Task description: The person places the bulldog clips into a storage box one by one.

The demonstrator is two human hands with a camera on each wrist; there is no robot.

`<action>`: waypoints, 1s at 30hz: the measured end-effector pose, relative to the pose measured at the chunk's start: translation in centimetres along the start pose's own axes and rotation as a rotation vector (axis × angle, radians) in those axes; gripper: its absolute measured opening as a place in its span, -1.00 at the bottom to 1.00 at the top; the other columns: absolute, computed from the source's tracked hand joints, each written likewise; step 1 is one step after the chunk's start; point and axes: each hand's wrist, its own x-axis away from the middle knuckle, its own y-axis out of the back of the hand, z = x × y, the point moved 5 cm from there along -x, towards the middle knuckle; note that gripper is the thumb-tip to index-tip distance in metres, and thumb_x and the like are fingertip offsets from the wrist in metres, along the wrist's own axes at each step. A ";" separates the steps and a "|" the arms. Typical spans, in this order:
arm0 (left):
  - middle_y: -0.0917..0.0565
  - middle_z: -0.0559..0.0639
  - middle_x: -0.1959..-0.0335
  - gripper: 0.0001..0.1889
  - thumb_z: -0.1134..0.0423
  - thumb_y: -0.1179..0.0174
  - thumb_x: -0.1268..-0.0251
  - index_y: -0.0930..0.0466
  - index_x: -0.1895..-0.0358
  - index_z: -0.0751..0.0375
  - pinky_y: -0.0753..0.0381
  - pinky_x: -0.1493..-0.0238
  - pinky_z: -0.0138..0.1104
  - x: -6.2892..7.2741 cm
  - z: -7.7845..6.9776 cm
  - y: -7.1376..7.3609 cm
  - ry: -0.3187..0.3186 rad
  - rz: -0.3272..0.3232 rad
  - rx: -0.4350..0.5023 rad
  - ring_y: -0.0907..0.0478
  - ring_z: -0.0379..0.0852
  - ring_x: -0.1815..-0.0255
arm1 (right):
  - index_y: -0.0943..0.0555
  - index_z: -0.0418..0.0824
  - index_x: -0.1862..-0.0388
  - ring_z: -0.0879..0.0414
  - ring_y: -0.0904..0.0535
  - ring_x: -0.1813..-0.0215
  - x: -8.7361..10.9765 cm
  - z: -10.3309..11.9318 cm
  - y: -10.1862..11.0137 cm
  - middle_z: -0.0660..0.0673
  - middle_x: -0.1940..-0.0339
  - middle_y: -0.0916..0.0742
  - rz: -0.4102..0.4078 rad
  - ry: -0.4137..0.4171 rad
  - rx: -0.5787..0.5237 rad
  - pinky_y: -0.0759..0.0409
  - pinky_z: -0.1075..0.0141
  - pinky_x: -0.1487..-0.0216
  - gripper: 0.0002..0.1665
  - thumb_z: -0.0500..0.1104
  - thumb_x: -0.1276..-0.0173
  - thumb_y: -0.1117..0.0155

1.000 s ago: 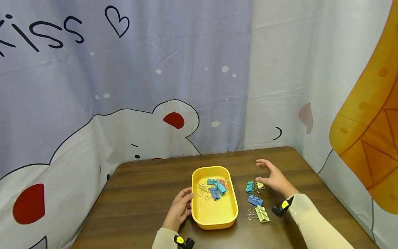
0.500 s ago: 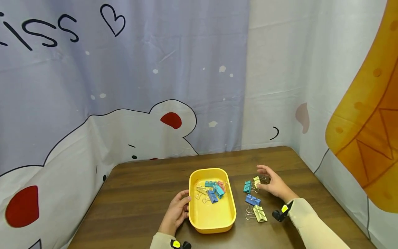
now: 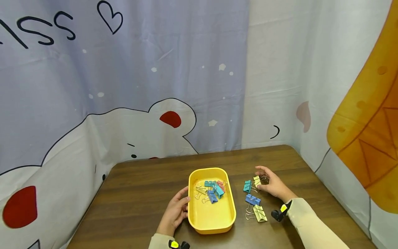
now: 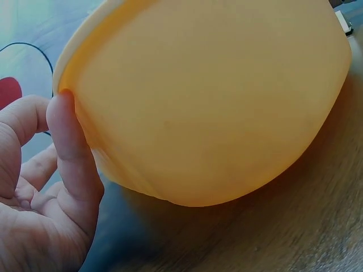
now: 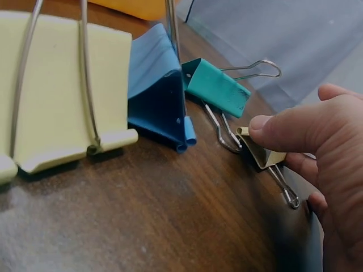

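My left hand (image 3: 174,212) holds the left side of a yellow plastic tray (image 3: 212,221). In the left wrist view its thumb presses just under the tray's rim. Inside the tray lie several binder clips in teal, blue, pink and pale yellow. To the right, my right hand (image 3: 275,183) pinches a small pale yellow binder clip (image 3: 256,180) near the table surface; the right wrist view has the thumb on the clip's edge, fingers on its far side. Beside it sits a teal binder clip (image 5: 218,88). Nearer are a blue binder clip (image 5: 153,62) and a larger pale yellow binder clip (image 5: 68,85).
Everything stands on a dark brown wooden table (image 3: 140,197). A printed curtain (image 3: 149,86) hangs behind the table and along its right side. Both wrists carry small black devices with yellow marks.
My right hand has come down onto the small pale yellow clip and its thumb and fingers have closed round it. The left hand keeps its hold on the tray.
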 end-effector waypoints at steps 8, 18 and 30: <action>-0.62 -0.07 0.52 -0.40 0.40 -0.05 -0.51 -0.15 -0.55 0.22 -0.64 0.64 -0.41 0.1 0.1 0.0 -0.003 0.003 0.017 -0.55 -0.31 0.64 | -0.28 -0.22 -0.46 -0.30 -0.54 -0.22 0.3 0.0 -0.1 -0.36 -0.15 -0.66 -0.012 -0.021 0.027 -0.50 -0.16 -0.17 -0.05 -0.41 -0.13 -0.52; -0.61 -0.07 0.54 -0.41 0.39 -0.09 -0.49 -0.20 -0.54 0.21 -0.63 0.65 -0.41 0.1 0.0 -0.1 0.005 -0.046 0.006 -0.53 -0.29 0.66 | -0.31 -0.24 -0.44 -0.33 -0.53 -0.24 -0.1 0.3 0.6 -0.34 -0.14 -0.68 -0.053 -0.057 0.032 -0.52 -0.22 -0.17 -0.09 -0.43 -0.13 -0.51; -0.58 -0.05 0.49 -0.40 0.41 -0.17 -0.39 -0.31 -0.49 0.27 -0.59 0.68 -0.39 0.1 -0.3 0.1 -0.020 -0.130 -0.078 -0.46 -0.27 0.64 | -0.35 -0.23 -0.41 -0.34 -0.55 -0.21 -0.8 2.6 1.6 -0.35 -0.15 -0.68 -0.121 -0.022 0.050 -0.50 -0.26 -0.20 -0.12 -0.40 -0.13 -0.53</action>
